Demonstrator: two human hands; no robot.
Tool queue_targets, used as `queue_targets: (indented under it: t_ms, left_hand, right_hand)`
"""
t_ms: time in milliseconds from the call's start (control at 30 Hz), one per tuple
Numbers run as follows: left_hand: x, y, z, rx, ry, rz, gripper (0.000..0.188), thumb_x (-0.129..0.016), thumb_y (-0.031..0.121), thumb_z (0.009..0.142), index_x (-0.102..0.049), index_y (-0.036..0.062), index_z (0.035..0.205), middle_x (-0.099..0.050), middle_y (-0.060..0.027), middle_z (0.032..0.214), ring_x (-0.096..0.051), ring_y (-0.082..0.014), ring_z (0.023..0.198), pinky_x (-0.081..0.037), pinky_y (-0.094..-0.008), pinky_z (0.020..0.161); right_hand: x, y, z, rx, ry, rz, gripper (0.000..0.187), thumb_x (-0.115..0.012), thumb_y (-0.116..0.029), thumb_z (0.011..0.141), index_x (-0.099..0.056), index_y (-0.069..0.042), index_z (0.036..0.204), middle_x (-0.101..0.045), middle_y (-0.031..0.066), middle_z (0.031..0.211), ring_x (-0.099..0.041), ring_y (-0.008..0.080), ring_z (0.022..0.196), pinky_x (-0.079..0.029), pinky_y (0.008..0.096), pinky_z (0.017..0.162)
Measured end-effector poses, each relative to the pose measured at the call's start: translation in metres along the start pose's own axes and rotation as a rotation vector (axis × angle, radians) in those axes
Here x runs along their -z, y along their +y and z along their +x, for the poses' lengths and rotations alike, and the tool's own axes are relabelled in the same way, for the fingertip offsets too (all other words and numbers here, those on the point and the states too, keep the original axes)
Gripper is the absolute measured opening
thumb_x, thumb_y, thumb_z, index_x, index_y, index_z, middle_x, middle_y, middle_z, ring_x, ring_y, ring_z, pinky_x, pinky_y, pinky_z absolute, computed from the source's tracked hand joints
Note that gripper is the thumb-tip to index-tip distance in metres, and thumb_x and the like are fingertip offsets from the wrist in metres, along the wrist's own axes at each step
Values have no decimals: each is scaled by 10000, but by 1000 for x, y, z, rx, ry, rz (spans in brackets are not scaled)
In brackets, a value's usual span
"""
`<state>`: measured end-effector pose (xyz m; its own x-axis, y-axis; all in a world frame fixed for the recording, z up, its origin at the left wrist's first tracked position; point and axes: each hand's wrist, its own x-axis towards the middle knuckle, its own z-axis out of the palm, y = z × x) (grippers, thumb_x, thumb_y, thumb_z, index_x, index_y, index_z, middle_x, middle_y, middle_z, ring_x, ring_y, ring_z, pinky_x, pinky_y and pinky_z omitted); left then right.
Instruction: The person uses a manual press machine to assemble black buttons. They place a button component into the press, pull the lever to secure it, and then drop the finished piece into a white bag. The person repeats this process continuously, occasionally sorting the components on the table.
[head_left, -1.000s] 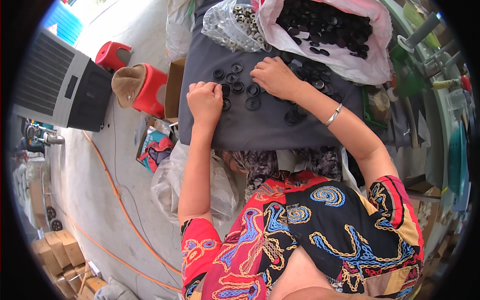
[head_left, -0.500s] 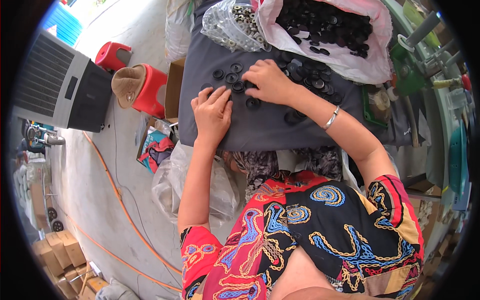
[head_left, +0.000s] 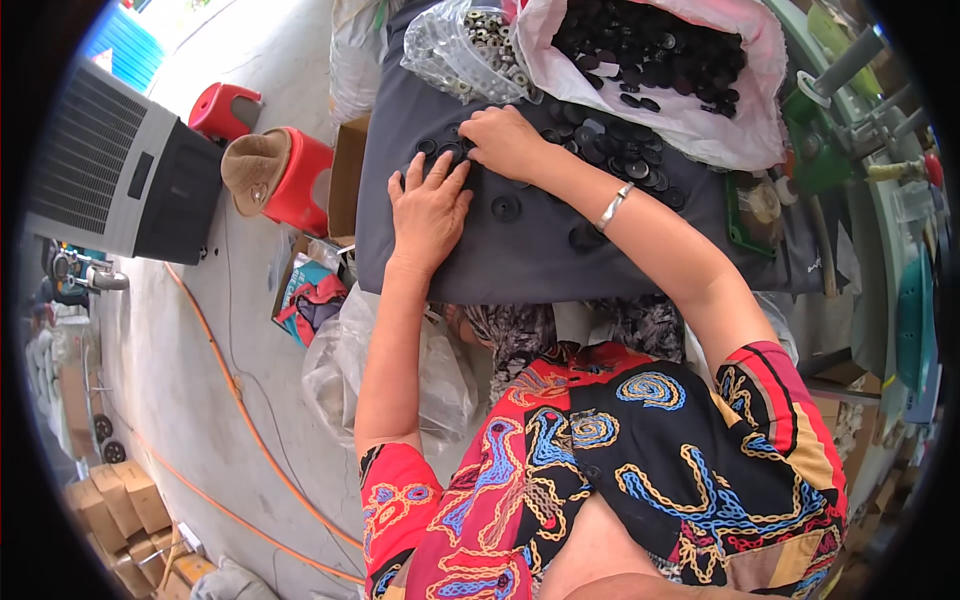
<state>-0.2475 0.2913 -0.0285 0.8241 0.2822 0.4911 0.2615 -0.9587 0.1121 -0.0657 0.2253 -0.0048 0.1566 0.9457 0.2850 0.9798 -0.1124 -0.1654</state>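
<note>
A person sits at a table draped in dark grey cloth (head_left: 540, 250), both hands out over a scatter of small round black rubber washers (head_left: 610, 150) lying loose on the cloth. The left hand (head_left: 430, 205) lies flat, palm down, fingers spread and pressing on the cloth, with its fingertips among the near-left washers. The right hand (head_left: 505, 140), just beyond it and touching it at the fingers, is curled over the washers with its fingers bunched together; whether it pinches one I cannot tell. A silver bangle (head_left: 612, 207) sits on the right wrist. At the far edge, a pink plastic bag (head_left: 690, 110) lies open, full of more black washers, and left of it is a clear bag of small metal rings (head_left: 470, 45). Down on the concrete floor to the left stand two red plastic stools (head_left: 300, 175), one with a brown cap (head_left: 252, 170) on it, beside a grey air cooler (head_left: 120, 170).
</note>
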Motion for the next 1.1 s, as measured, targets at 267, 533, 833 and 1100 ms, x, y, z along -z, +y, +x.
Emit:
queue_targets:
  t_ms: [267, 533, 833, 1100]
  left_hand:
    - [23, 12, -4, -41, 195, -179, 282, -716, 134, 795, -720, 113, 1076, -661, -82, 1206, -553, -307, 1178, -381, -438, 987]
    - [11, 61, -15, -121, 123, -275, 231, -728, 84, 720, -717, 93, 951, -688, -45, 1065, -605, -243, 978, -424, -391, 850]
    - [32, 37, -33, -2, 121, -246, 317, -701, 142, 812, -705, 104, 1127, -627, -94, 1287, -504, -290, 1272, -327, -460, 1055]
    - [28, 4, -31, 22, 76, -65, 326, -656, 151, 848, -680, 117, 1172, -623, -88, 1287, -504, -317, 1265, -317, -508, 1071]
  right_hand:
    - [18, 1, -9, 10, -9, 48, 326, -704, -217, 790, -689, -76, 1083, -655, 91, 1026, -584, 295, 1073, -431, 425, 926]
    - [54, 7, -70, 128, -146, -239, 328, -759, -281, 757, -692, -116, 1033, -648, 28, 1018, -560, 239, 1021, -409, 389, 858]
    - [47, 13, -75, 216, -33, -67, 267, -788, -188, 719, -689, -92, 948, -629, 18, 991, -551, 232, 1038, -428, 380, 883]
    - [48, 5, -48, 71, 79, 277, 81, -708, -119, 760, -671, -81, 821, -610, 59, 849, -624, 258, 778, -502, 375, 689]
